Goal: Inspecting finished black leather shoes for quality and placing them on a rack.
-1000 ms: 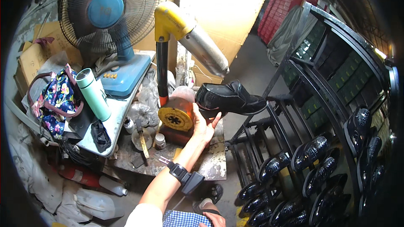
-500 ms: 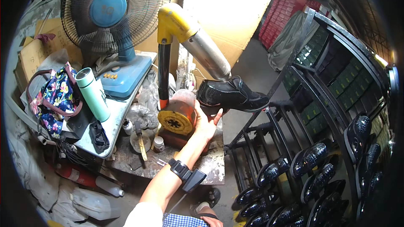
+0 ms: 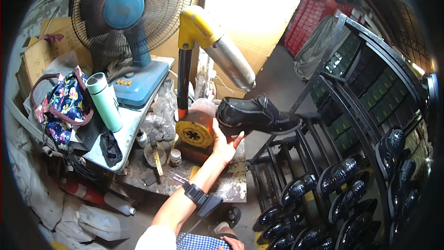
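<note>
A glossy black shoe (image 3: 254,113) rests in my left hand (image 3: 224,147), which grips it from below near the heel. Its toe points right, and its opening faces up. Above it, with a gap between, the silver barrel (image 3: 231,65) of a hot-air blower slants down from a yellow elbow (image 3: 201,25). My left hand is close beside the blower's round orange base (image 3: 196,132). Low in the picture, by a blue checked cloth (image 3: 199,242), part of what appears to be my right hand (image 3: 235,244) shows; its fingers are too cut off to read.
A black rack (image 3: 319,143) with several shiny black shoes (image 3: 340,173) stands on the right. On the left table (image 3: 99,155) are a blue fan (image 3: 138,81), a mint flask (image 3: 105,102) and a floral bag (image 3: 64,106). A brush (image 3: 157,159) and jar (image 3: 175,157) sit near the blower.
The shoe has come down a little and to the right, away from the blower's nozzle, still in my left hand. The whole view has shifted slightly.
</note>
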The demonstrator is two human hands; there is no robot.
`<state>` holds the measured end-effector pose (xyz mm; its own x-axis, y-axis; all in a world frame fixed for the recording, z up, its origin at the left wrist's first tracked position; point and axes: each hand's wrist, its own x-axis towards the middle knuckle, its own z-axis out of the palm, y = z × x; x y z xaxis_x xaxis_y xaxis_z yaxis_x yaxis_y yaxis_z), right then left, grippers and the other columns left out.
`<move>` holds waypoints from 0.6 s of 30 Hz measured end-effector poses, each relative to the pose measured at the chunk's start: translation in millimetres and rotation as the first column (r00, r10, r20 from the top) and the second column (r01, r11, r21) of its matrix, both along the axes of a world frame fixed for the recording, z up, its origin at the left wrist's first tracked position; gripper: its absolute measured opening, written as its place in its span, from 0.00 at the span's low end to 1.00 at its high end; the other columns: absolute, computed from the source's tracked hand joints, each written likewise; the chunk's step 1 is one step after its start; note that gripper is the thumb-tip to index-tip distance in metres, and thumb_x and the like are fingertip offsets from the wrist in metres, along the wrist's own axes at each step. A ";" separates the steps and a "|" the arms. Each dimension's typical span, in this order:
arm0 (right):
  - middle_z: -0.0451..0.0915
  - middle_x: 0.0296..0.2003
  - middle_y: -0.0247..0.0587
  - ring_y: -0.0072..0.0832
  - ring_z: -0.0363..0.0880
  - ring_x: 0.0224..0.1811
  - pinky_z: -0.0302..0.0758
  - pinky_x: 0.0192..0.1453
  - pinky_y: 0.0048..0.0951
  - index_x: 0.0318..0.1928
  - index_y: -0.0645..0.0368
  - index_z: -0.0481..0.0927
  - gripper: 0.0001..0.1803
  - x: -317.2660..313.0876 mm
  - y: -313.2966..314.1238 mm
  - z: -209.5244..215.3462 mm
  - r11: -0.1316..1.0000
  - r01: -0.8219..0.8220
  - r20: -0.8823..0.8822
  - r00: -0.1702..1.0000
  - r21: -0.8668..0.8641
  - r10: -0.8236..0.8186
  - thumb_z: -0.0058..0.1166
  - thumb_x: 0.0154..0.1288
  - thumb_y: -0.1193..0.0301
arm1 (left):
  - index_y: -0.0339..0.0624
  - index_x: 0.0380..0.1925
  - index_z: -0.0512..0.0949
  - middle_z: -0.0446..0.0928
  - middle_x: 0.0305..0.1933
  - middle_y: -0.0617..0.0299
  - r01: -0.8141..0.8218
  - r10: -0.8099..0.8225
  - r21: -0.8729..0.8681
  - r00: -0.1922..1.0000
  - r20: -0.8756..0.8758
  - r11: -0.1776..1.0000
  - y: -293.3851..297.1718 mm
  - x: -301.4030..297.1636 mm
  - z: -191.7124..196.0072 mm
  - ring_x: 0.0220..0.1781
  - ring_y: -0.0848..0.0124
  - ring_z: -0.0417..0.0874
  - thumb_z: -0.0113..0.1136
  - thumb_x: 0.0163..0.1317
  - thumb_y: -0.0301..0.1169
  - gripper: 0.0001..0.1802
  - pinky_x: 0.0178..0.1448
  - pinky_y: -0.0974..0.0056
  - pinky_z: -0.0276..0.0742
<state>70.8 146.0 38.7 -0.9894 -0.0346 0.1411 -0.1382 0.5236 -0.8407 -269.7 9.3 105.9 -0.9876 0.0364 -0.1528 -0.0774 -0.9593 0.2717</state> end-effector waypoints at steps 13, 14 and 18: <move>0.53 0.66 0.47 0.40 0.51 0.68 0.47 0.69 0.39 0.67 0.63 0.49 0.45 -39.3 136.0 13.0 0.795 0.288 0.107 0.956 -0.534 -0.275 0.58 0.56 0.60 | 0.47 0.61 0.60 0.69 0.53 0.57 0.438 -0.652 -0.622 0.741 -0.159 0.649 -15.9 162.2 -15.4 0.51 0.63 0.75 0.58 0.49 0.59 0.44 0.35 0.55 0.83; 0.54 0.66 0.46 0.39 0.50 0.68 0.48 0.69 0.38 0.67 0.64 0.51 0.47 -34.5 142.4 17.8 0.798 0.231 0.167 0.972 -0.557 -0.165 0.60 0.53 0.57 | 0.46 0.61 0.60 0.71 0.51 0.57 0.461 -0.669 -0.612 0.727 -0.156 0.643 -11.0 169.0 -14.4 0.50 0.64 0.76 0.60 0.47 0.59 0.45 0.36 0.56 0.82; 0.67 0.57 0.42 0.28 0.64 0.60 0.60 0.64 0.29 0.62 0.68 0.60 0.46 1.2 153.2 14.2 0.693 0.092 0.294 0.939 -0.715 0.179 0.69 0.46 0.62 | 0.45 0.62 0.59 0.73 0.51 0.56 0.567 -0.747 -0.572 0.653 -0.126 0.593 7.3 192.1 -8.0 0.44 0.65 0.80 0.59 0.45 0.65 0.50 0.33 0.60 0.83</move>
<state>71.9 299.2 52.9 -0.9789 -0.1027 -0.1765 0.1970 -0.2489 -0.9483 -77.6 16.7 97.8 -0.7009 0.7130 -0.0199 -0.4581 -0.4287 0.7787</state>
